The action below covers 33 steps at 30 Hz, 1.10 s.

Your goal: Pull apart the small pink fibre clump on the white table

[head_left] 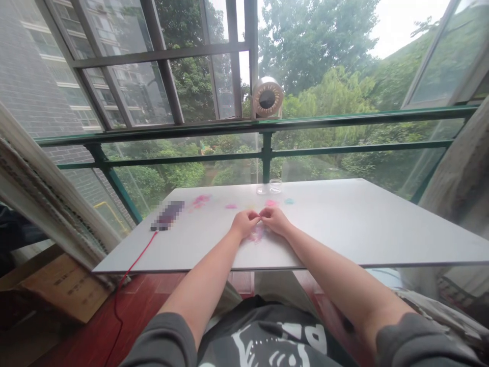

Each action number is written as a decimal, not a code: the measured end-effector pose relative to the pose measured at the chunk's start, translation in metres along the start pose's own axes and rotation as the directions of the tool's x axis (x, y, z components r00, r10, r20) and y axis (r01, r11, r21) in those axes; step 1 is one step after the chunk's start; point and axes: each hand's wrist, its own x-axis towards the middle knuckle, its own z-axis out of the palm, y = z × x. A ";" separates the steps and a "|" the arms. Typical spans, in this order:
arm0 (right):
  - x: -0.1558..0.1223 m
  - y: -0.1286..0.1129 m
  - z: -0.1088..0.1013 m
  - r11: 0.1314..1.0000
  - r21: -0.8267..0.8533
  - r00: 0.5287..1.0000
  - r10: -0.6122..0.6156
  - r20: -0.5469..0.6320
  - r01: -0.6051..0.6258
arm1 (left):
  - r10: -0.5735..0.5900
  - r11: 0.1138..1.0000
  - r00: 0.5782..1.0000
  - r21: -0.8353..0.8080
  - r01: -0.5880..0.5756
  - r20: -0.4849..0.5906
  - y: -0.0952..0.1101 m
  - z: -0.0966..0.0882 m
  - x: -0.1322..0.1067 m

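Observation:
My left hand and my right hand rest together on the white table, fingertips pinched and meeting at the middle. What they pinch is too small to name. Under and between them lies a small pink and purple pile. Other small coloured bits lie just beyond: a pink patch, a pink piece, a pink piece and a teal piece.
Two small clear cups stand at the table's far edge. A blurred phone with a red cable lies at the left. A cardboard box sits on the floor left. A green railing and a round device are behind.

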 end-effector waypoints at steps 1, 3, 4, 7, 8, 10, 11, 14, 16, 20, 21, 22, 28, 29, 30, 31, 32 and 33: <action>-0.001 0.001 0.000 1.000 -0.019 1.000 -0.001 -0.011 0.001 | 0.003 1.000 1.000 -0.002 -0.003 0.003 0.000 0.000 0.000; -0.002 0.002 0.001 0.999 -0.033 1.000 -0.006 -0.026 0.005 | 0.001 1.000 1.000 -0.016 -0.001 0.009 -0.001 0.000 0.000; -0.002 0.003 0.001 0.999 -0.034 1.000 -0.011 -0.028 0.010 | -0.002 1.000 1.000 -0.024 0.003 0.012 -0.002 0.000 0.000; -0.002 0.003 0.002 0.999 -0.032 0.999 -0.030 -0.018 0.029 | -0.007 0.999 1.000 -0.051 0.008 0.029 -0.005 0.000 0.003; -0.003 0.003 0.002 0.999 -0.031 0.999 -0.036 -0.012 0.036 | -0.007 0.998 1.000 -0.065 0.009 0.030 -0.006 0.000 0.004; -0.003 0.003 0.002 0.999 -0.022 0.999 -0.048 -0.001 0.048 | -0.010 0.995 1.000 -0.101 0.012 0.022 -0.008 0.000 0.005; -0.003 0.003 0.002 0.999 -0.014 0.999 -0.053 0.002 0.053 | -0.013 0.993 1.000 -0.119 0.014 0.016 -0.008 0.000 0.006; -0.003 0.003 0.002 0.998 0.026 0.998 -0.057 0.004 0.057 | -0.029 0.984 1.000 -0.177 0.029 0.000 -0.008 -0.001 0.007; -0.002 0.004 0.002 0.997 0.059 0.999 -0.051 -0.001 0.051 | -0.050 0.972 0.999 -0.231 0.047 -0.005 -0.007 -0.002 0.008; -0.001 0.008 0.002 0.991 0.127 1.000 -0.028 0.006 0.027 | -0.132 0.914 0.991 -0.390 0.115 -0.018 -0.004 -0.003 0.009; 0.000 0.009 0.002 0.989 0.143 1.000 -0.024 0.010 0.022 | -0.161 0.893 0.987 -0.428 0.135 -0.025 -0.004 -0.003 0.009; 0.000 0.010 0.002 0.987 0.158 1.000 -0.021 0.013 0.018 | -0.191 0.873 0.981 -0.462 0.153 -0.034 -0.003 -0.004 0.009; -0.001 0.006 0.000 0.986 0.165 0.998 -0.032 0.048 0.024 | -0.271 0.794 0.963 -0.567 0.218 -0.009 -0.001 -0.009 0.008; -0.002 0.004 -0.001 0.988 0.153 0.998 -0.038 0.052 0.030 | -0.257 0.803 0.966 -0.555 0.218 0.007 -0.001 -0.009 0.007; -0.003 0.002 -0.001 0.990 0.139 0.998 -0.043 0.052 0.035 | -0.236 0.821 0.972 -0.530 0.210 0.020 -0.001 -0.008 0.007; -0.004 0.001 -0.002 0.992 0.124 0.998 -0.043 0.047 0.037 | -0.206 0.848 0.978 -0.494 0.194 0.031 0.000 -0.007 0.006; -0.005 0.000 -0.002 0.993 0.108 0.998 -0.041 0.039 0.037 | -0.169 0.877 0.985 -0.450 0.170 0.042 0.000 -0.006 0.005; -0.006 -0.001 -0.002 0.995 0.090 0.999 -0.038 0.031 0.035 | -0.129 0.904 0.990 -0.404 0.141 0.058 0.000 -0.005 0.005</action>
